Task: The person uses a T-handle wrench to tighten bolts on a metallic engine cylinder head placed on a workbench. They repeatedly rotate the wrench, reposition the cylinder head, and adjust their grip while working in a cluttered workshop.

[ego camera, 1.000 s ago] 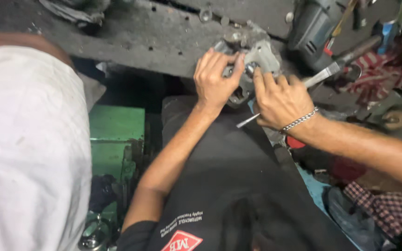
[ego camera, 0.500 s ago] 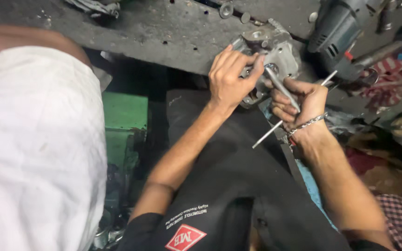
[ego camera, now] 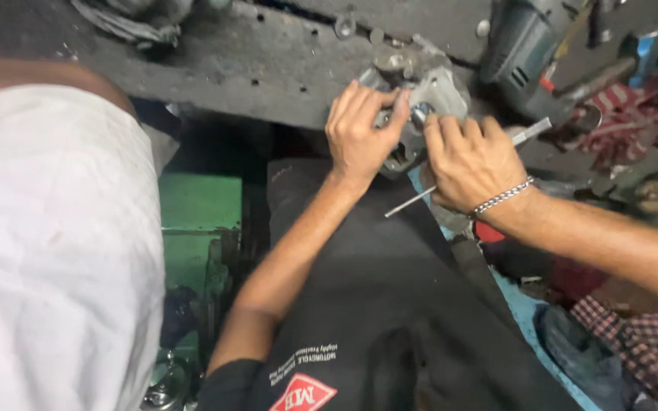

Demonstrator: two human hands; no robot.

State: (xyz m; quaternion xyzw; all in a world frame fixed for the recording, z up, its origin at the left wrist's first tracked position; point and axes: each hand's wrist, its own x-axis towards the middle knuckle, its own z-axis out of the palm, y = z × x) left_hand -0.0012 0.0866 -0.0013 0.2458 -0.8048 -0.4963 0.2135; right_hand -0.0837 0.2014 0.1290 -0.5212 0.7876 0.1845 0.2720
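Note:
A grey metal casting [ego camera: 439, 87] with round bores lies at the edge of a grimy workbench [ego camera: 268, 65]. My left hand [ego camera: 359, 137] grips its near left side, fingers curled over the top. My right hand [ego camera: 470, 160], with a chain bracelet on the wrist, rests its fingertips on the casting's right side. It also pins a thin flat metal tool [ego camera: 531, 133] under the palm. The tool's narrow end [ego camera: 405, 205] sticks out below the hand, towards my dark apron.
A grey power tool [ego camera: 527, 46] lies on the bench behind the casting. A person in white cloth [ego camera: 55, 251] fills the left. A green box [ego camera: 199, 221] sits below the bench. Red patterned cloth [ego camera: 634, 129], a round disc [ego camera: 653, 194] and checked cloth [ego camera: 634, 335] lie at right.
My right hand has rolled palm-down and moved its fingers onto the casting, with the thin tool lowered beneath it. The left hand stays on the casting.

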